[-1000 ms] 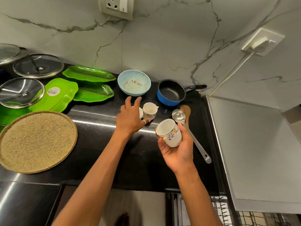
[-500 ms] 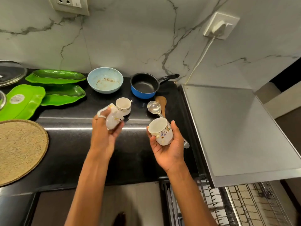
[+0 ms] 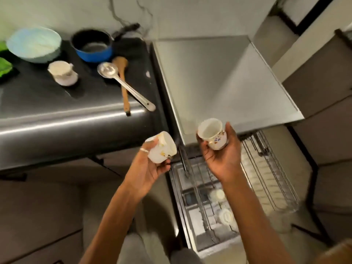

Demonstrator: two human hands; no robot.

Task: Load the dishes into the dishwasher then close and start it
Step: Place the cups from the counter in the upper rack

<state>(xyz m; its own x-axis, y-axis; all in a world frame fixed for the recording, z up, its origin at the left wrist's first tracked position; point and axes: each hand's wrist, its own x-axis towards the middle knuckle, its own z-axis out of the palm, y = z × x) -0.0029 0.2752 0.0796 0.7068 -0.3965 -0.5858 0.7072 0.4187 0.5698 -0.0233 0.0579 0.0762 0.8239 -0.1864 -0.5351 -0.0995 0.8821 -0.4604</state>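
Floral cup point(image 3: 213, 137) is gripped by the right hand point(image 3: 222, 161) over the dishwasher rack point(image 3: 266, 172); the left hand point(image 3: 149, 169) grips 1 white cup point(image 3: 162, 150).

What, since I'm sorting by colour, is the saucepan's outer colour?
The saucepan is blue outside, black inside; head view, slightly blurred.

green plate point(image 3: 4, 67) cut off left, rack point(image 3: 266, 178) blurred

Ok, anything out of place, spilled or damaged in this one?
Nothing spilled or visibly broken. Only oddity: the ladle and wooden spoon lie crossed on the counter, their handle ends close to its front edge. The cup in the left hand is tipped sideways, but nothing pours out.
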